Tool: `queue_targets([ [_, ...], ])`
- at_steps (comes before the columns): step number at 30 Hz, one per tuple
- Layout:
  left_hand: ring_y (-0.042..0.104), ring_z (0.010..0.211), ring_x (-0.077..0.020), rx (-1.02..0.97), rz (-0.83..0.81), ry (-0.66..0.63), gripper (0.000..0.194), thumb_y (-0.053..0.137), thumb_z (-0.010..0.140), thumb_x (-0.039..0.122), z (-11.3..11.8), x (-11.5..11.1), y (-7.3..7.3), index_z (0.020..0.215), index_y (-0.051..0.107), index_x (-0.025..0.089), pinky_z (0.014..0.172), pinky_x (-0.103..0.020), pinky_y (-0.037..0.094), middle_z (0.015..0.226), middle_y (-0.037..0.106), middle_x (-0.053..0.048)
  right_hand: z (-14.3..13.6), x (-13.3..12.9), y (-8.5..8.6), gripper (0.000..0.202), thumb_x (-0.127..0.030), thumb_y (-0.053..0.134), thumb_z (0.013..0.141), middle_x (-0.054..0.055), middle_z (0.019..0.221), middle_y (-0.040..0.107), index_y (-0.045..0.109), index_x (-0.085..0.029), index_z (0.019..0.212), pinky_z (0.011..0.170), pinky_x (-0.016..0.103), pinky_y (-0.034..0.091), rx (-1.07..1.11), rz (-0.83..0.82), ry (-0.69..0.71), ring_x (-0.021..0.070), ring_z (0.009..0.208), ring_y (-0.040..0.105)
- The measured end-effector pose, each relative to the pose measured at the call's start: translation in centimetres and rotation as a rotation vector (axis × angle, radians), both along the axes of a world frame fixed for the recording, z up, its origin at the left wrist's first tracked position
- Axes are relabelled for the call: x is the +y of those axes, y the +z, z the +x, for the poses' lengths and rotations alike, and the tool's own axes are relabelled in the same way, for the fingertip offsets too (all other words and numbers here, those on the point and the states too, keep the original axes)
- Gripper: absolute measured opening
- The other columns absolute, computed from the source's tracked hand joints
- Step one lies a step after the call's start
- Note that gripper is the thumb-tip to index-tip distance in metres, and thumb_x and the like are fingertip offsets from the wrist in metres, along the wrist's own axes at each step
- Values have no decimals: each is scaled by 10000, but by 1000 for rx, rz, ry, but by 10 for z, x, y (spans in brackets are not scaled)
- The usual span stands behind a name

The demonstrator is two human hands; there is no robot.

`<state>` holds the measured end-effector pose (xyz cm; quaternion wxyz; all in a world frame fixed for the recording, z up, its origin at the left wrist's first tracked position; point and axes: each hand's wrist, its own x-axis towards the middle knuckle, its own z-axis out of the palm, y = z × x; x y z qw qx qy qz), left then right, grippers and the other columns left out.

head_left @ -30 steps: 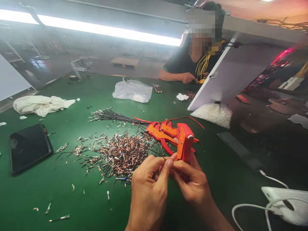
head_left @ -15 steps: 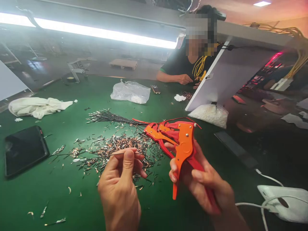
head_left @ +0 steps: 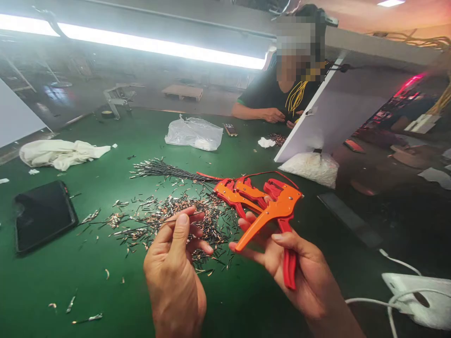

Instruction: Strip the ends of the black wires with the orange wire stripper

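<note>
My left hand (head_left: pixel 173 267) pinches a thin black wire (head_left: pixel 168 221) between thumb and forefinger, above a heap of stripped wire clippings (head_left: pixel 207 209). In my right hand (head_left: pixel 306 267) is an orange and red wire stripper (head_left: pixel 282 206), its handles spread wide and its jaw end raised. The fingers of that hand are loosely curled about the handles. Just beyond lie more orange and red wire strippers (head_left: pixel 227 190) on the table, partly behind the held one. A bundle of black wires (head_left: pixel 165 170) with bared tips lies behind the heap.
On the green table (head_left: pixel 116 291) lie a black phone (head_left: pixel 44 216), a white cloth (head_left: pixel 63 152), a clear plastic bag (head_left: pixel 193 133) and a filled bag (head_left: pixel 312 169). White cables run by a white device (head_left: pixel 419 298). Opposite sits a person (head_left: pixel 259 105) beside a slanted panel (head_left: pixel 334 112).
The wire stripper has turned in my right hand, its orange handle swinging left and its handles spreading. My right fingers have loosened. My left hand still pinches the wire, slightly higher.
</note>
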<state>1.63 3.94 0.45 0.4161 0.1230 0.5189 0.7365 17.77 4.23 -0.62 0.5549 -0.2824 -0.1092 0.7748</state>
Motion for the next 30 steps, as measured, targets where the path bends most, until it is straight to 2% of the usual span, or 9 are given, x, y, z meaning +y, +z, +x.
queue_targets([
  [5,572,656,-148,73,39,30,141,738,745,320,2,1,-2,766,713,183,350,-193,461,818,685,-40,-12,-2,13,123,-279,594,866,69,900,666,634,-196,948,762,472,548,-201,-57,72,232,860,616],
  [10,597,634,-168,109,64,88,144,722,757,315,1,-2,1,745,697,173,336,-209,458,756,675,-45,-17,-16,19,254,-327,744,771,55,912,639,635,-180,948,737,362,530,-428,-142,108,194,811,584],
  [13,591,609,-162,96,79,118,139,699,787,305,-4,-1,1,755,676,172,329,-207,449,729,671,-36,-14,-27,26,284,-231,751,715,57,940,641,654,-175,976,810,361,519,-337,-183,181,198,862,597],
  [16,581,595,-151,59,70,121,133,685,806,296,-9,0,1,762,658,174,335,-203,449,709,657,-19,-13,-36,27,360,-162,715,686,53,967,650,655,-205,1038,842,444,516,-171,-159,259,218,883,607],
  [18,578,580,-146,33,63,119,133,684,809,298,-13,1,2,763,651,178,335,-200,442,687,647,-8,-15,-39,21,453,-208,681,713,50,961,667,617,-239,1160,817,457,509,-33,-120,342,223,859,629],
  [21,550,515,-125,-4,34,116,133,702,791,302,-15,0,5,760,652,183,324,-186,415,638,633,10,-20,-39,-1,589,-292,628,755,92,953,711,506,-211,1326,744,361,477,-1,21,423,221,808,673],
  [23,546,500,-118,-23,4,96,140,731,761,306,-15,-2,8,752,663,184,329,-180,411,628,634,11,-22,-37,-19,690,-269,651,735,121,995,727,437,-190,1387,739,343,472,-81,129,429,218,801,688],
  [26,549,512,-104,-41,-19,60,157,775,696,311,-15,-3,10,711,696,177,358,-172,418,660,648,5,-21,-34,-39,818,-235,707,654,106,982,736,400,-207,1412,716,348,500,-23,226,508,218,774,702],
  [30,529,550,-81,74,-67,-35,213,817,632,377,-14,-3,2,672,738,183,448,-158,434,688,663,0,-20,-35,-43,786,-167,704,620,111,1102,709,463,-234,1364,825,399,482,-80,240,401,251,926,683],
])
